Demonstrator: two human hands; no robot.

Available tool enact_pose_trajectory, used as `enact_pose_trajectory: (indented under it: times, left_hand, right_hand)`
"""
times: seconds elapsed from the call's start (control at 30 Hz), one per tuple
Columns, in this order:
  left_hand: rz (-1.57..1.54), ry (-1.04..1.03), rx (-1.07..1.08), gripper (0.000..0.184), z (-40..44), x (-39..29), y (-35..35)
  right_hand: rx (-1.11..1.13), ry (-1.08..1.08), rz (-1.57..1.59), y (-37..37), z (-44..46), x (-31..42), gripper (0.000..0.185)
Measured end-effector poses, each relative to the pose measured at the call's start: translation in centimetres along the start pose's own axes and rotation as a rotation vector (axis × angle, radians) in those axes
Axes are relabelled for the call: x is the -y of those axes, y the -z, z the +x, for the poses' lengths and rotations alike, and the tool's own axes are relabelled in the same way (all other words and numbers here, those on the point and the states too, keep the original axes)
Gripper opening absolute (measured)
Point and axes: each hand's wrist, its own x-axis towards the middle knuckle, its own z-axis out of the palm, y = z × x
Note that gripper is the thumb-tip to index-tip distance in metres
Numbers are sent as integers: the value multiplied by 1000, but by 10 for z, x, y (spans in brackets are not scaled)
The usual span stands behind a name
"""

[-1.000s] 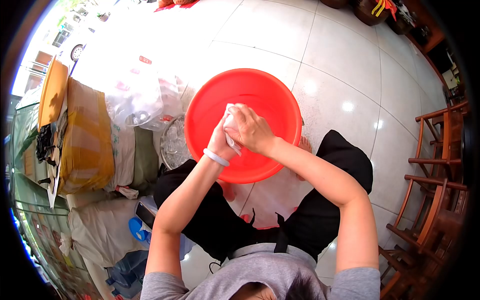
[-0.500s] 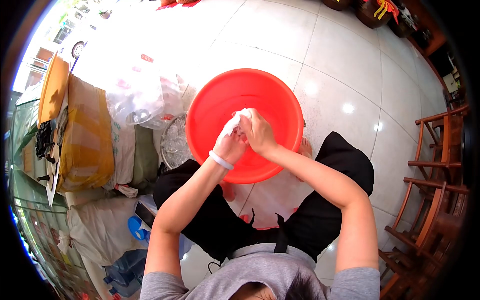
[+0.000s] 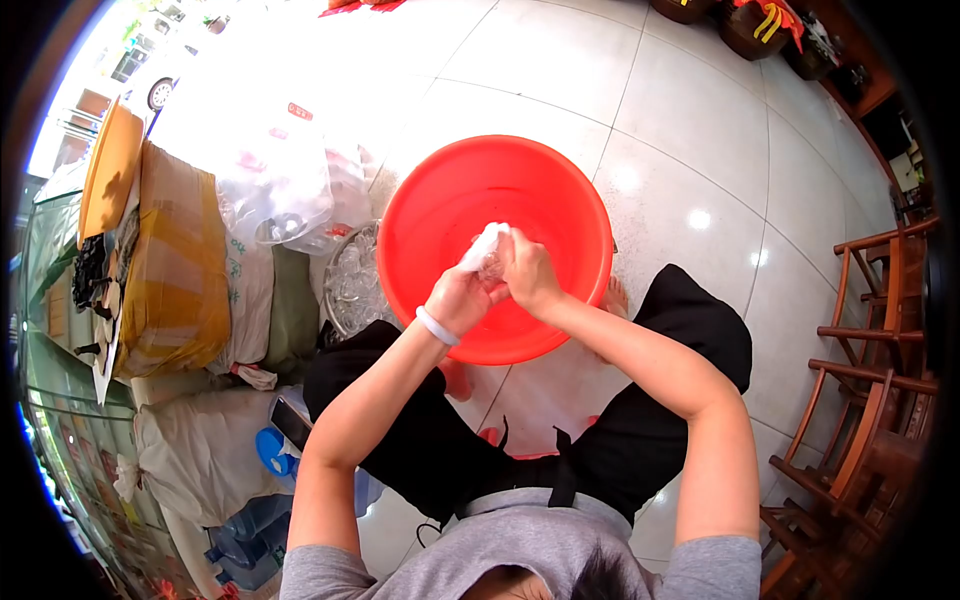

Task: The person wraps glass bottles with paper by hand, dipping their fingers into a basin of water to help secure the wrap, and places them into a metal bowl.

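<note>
Grey shirt (image 3: 520,545) fabric is filling the lower edge of the view, which is cutting off the torso. Both hands are working together above the red basin (image 3: 420,200). The left hand (image 3: 460,300), wearing a pale bracelet (image 3: 437,326), is cupping a clear item (image 3: 491,268), palm up and partly closed. The right hand (image 3: 530,272) is closing its bent fingers on a white cloth (image 3: 484,246) at that item. Fingers and cloth are covering most of the clear item, so its full shape is not readable.

Black trousers (image 3: 695,330) are flanking the basin on the near side; the basin is partly hiding the bare feet. Left of the basin, a round container (image 3: 355,285) is holding clear pieces, too crowded to separate. Beyond it, transparent bags (image 3: 275,195) are bunching beside a taped box (image 3: 175,270); glare is washing out their upper edges. Wooden chairs (image 3: 860,400) are standing at the right, partly lost in the dark lens border. Farthest out, dark jars (image 3: 750,32) are resting on the tiled floor (image 3: 690,140), with the top frame edge cropping some.
</note>
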Motion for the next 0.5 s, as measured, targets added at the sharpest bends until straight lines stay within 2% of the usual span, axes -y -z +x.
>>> enact_pose_trajectory:
  times: [0.03,0.1,0.27,0.33,0.37,0.43,0.5]
  left_hand:
    - [123,-29,-118,31,-3,0,-15]
    - [152,-44,-110,30,-3,-2,-19]
    - [165,-138,-160,32,-1,-8,-29]
    - [158,-168,-173,30,1,-11,-29]
    - [149,-198,-184,29,2,-13,-29]
    - [191,-235,-255,27,2,-17,-33]
    - [233,-269,-324,24,3,-19,-31]
  right_hand:
    - [0,1,-1,-1,3,-4,34]
    - [-56,21,230,-9,10,-20,35]
    - [32,-76,432,-4,16,-12,36]
    - [-14,67,523,-1,22,-9,34]
    - [-10,68,523,1,26,-10,34]
    - [-185,194,424,11,35,-6,30]
    - [-104,-98,772,37,38,8,29]
